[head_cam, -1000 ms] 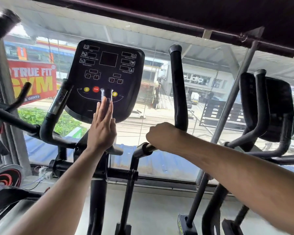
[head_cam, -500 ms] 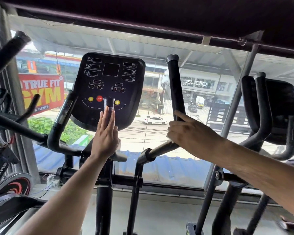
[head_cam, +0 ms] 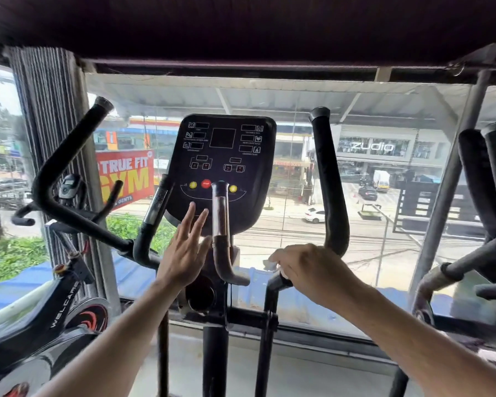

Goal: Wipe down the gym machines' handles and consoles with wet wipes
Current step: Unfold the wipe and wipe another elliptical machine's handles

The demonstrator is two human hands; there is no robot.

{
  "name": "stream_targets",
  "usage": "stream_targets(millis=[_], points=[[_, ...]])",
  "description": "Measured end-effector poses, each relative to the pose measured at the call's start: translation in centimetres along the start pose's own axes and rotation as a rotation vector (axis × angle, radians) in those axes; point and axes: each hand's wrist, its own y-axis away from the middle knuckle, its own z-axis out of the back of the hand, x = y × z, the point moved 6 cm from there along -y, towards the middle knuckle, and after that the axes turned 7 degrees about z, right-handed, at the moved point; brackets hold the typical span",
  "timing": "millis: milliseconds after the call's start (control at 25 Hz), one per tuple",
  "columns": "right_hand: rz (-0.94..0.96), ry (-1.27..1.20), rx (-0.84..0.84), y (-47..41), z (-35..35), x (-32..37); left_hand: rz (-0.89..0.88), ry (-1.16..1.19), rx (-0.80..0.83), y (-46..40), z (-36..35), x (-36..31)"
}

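A wet wipe [head_cam: 270, 265] was pinched under the curled right hand [head_cam: 312, 269] at the base of the right handle [head_cam: 328, 184]. The console [head_cam: 222, 170] was faced by the flat, empty left hand [head_cam: 184, 247] — fingers straight. Neighbouring machines appeared to remain — progress could not be judged.

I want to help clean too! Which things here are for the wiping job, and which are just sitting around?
For the job:
wet wipe under the right hand
right handle
console
left hand, flat near the console

Just around:
spin bike
gym banner outside
next machine
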Motion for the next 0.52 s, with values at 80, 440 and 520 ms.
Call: stream_targets(millis=[80,440,520], points=[[-0.046,-0.093,-0.111,-1.6,-0.5,-0.2,-0.027,-0.134,-0.028,-0.2,1.7,2.0],[-0.065,-0.405,-0.509,-6.9,-3.0,-0.6,0.027,-0.313,-0.028,-4.8,5.1,9.5],[-0.108,-0.472,-0.571,-7.6,-3.7,-1.6,0.065,-0.256,-0.043,-5.5,4.4,10.7]])
